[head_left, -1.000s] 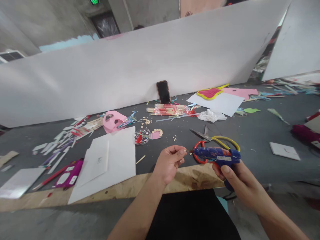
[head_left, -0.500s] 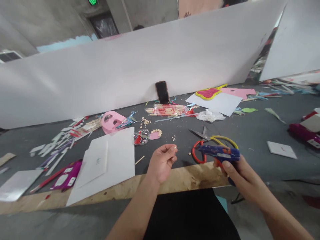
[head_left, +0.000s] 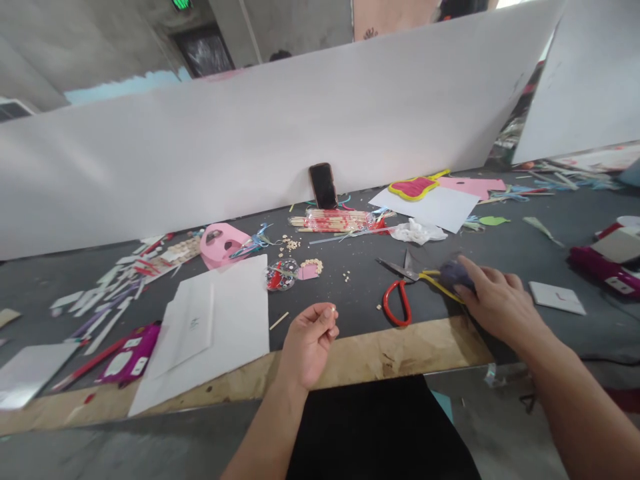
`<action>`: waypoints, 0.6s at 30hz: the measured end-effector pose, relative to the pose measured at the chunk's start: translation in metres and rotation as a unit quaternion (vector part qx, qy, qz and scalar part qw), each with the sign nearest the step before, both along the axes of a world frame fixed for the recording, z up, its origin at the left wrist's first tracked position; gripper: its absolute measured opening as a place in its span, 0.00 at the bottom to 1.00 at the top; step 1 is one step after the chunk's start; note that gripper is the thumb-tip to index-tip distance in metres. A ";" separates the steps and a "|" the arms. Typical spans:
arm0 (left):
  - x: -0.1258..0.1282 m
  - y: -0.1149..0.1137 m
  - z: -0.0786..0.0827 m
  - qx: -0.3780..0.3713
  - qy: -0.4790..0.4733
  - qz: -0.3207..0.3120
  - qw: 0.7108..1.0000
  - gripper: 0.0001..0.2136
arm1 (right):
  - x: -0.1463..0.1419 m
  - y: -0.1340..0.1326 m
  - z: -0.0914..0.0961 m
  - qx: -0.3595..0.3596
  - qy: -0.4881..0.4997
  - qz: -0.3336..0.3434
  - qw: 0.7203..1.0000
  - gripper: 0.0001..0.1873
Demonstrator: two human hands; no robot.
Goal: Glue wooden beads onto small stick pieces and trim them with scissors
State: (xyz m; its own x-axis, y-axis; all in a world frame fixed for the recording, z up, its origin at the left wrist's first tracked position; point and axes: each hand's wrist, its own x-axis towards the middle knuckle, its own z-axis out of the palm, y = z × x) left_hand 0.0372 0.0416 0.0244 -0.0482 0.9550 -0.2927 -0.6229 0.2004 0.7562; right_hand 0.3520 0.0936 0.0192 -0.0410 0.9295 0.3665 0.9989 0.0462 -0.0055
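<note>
My left hand (head_left: 310,337) is pinched above the table's front edge, with a small pale wooden-looking bit at its fingertips. To the right, my right hand (head_left: 500,303) is wrapped round a blue glue gun (head_left: 454,273), which is blurred and low over the table. Scissors (head_left: 405,272) lie half open beside it, one handle red, the other yellow and partly hidden by the glue gun. Beyond my left hand, a small pink card (head_left: 309,271) has round pale pieces along its edge. It adjoins a clear packet (head_left: 281,275) of dark, white and red bits.
A phone (head_left: 324,186) leans on the white partition (head_left: 280,127). Bundled sticks (head_left: 333,220) and crumpled white tissue (head_left: 417,231) lie before it. White sheets (head_left: 240,300) and a magenta case (head_left: 131,353) are at left; another magenta object (head_left: 603,270) sits at right.
My right hand has moved the glue gun away from my left hand, up and to the right, down near the tabletop past the scissors. My left hand shifted slightly left and lower, still pinched.
</note>
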 end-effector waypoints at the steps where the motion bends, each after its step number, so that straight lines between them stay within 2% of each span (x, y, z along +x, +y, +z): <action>1: -0.001 -0.001 -0.001 -0.003 0.003 0.004 1.000 0.09 | -0.007 -0.003 0.003 0.016 0.005 0.003 1.000 0.25; 3: -0.002 -0.003 -0.003 -0.009 0.005 0.007 1.000 0.09 | -0.028 -0.011 0.009 0.066 0.039 0.043 0.996 0.20; 4: -0.002 -0.004 -0.004 -0.012 0.005 0.004 1.000 0.09 | -0.040 -0.014 0.011 0.069 0.067 0.115 0.989 0.18; 6: 0.000 -0.006 -0.006 -0.014 0.002 -0.005 1.000 0.08 | -0.066 -0.018 0.011 0.031 0.089 0.225 0.970 0.13; 7: 0.001 -0.007 -0.007 -0.013 0.002 -0.009 1.000 0.08 | -0.078 -0.018 0.009 0.000 0.083 0.245 0.966 0.11; 9: 0.002 -0.010 -0.008 -0.013 0.006 -0.013 1.000 0.08 | -0.097 -0.018 0.003 -0.029 0.075 0.246 0.966 0.08; 12: 0.000 -0.014 -0.008 -0.013 0.016 -0.010 1.000 0.09 | -0.109 -0.015 -0.002 -0.039 0.076 0.233 0.969 0.09; 15: -0.005 -0.016 -0.008 -0.017 0.022 -0.003 1.000 0.09 | -0.106 -0.011 0.001 -0.014 0.104 0.247 0.963 0.12; 18: -0.009 -0.016 -0.010 -0.019 0.019 0.003 1.000 0.09 | -0.087 -0.007 0.009 0.035 0.134 0.238 0.961 0.13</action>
